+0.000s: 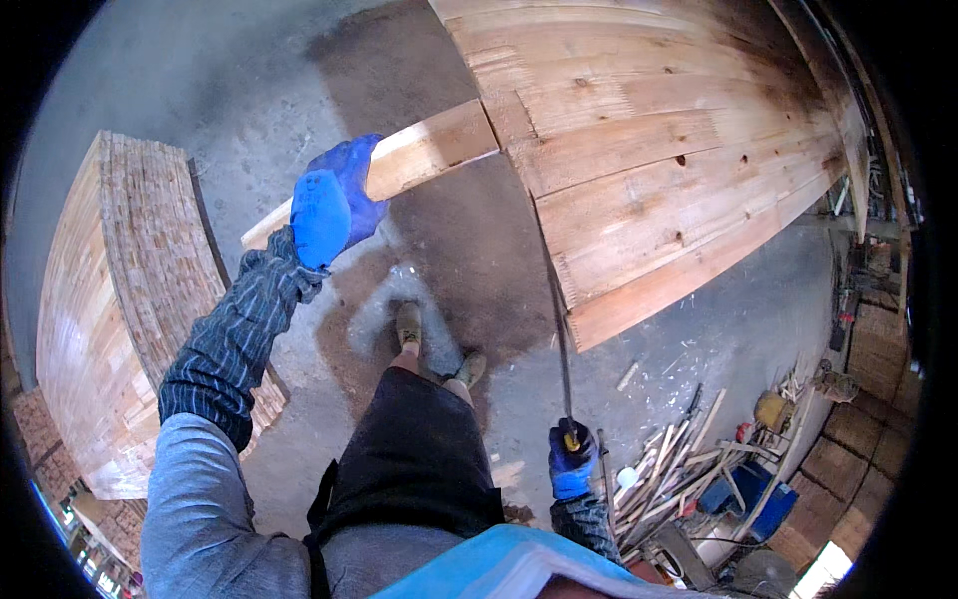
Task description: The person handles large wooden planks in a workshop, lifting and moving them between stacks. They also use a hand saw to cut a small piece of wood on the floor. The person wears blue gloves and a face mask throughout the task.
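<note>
My left hand [334, 205], in a blue glove, is closed round a short pale wooden board [434, 150]. The board's far end meets the left edge of a broad wooden panel [639, 160] with knots and finger joints; whether they touch is unclear. Low on the right, my right hand [572, 461], also gloved in blue, grips the yellow-and-black handle of a long, thin, dark rod-like tool [566, 384]. Its shaft runs up toward the panel's near left corner, and where its tip lies I cannot tell.
A tall stack of wooden panels [150, 280] stands at the left. Loose wooden offcuts [669, 479] lie in a heap at the lower right, near a blue bin [768, 509]. Wood blocks [838, 469] are piled along the right side. Shavings dot the concrete floor [689, 344].
</note>
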`<act>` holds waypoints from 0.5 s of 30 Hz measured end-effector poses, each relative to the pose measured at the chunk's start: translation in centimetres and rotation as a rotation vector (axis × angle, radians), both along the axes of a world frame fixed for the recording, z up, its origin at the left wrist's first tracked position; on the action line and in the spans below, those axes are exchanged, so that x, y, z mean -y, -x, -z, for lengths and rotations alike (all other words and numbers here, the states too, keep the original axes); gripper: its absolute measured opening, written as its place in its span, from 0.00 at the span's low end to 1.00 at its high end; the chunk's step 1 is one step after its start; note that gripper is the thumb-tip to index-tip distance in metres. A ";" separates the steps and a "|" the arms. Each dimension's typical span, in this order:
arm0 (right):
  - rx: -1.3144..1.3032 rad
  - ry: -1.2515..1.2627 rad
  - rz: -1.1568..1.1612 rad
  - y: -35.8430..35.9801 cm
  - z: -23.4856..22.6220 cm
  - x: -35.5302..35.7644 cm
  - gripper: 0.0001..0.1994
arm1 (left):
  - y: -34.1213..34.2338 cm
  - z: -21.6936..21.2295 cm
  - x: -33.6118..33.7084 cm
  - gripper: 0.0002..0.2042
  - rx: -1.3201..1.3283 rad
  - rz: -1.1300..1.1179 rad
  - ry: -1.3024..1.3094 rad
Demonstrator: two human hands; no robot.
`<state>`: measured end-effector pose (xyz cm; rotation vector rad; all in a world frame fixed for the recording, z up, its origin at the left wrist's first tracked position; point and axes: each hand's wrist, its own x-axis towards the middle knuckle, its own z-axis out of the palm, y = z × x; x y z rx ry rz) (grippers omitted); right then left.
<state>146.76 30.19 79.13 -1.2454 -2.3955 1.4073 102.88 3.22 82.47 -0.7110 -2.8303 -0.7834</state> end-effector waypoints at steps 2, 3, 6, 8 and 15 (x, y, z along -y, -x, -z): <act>0.044 0.121 -0.082 0.1 -0.3 0.0 0.11 | -0.1 0.5 0.1 0.25 -0.021 0.002 -0.036; 0.023 0.047 -0.195 1.4 -0.4 0.4 0.12 | -0.1 0.6 0.1 0.25 -0.031 0.005 -0.039; -0.114 -0.002 -0.177 6.7 -0.7 2.9 0.13 | -0.1 0.0 -0.2 0.25 -0.063 0.026 -0.020; -0.199 0.195 -0.033 11.2 -0.6 4.2 0.12 | -0.1 -0.3 0.0 0.25 -0.066 0.013 -0.007; -0.478 0.628 0.003 21.4 3.3 3.9 0.15 | 0.3 0.3 0.1 0.24 -0.006 0.012 -0.031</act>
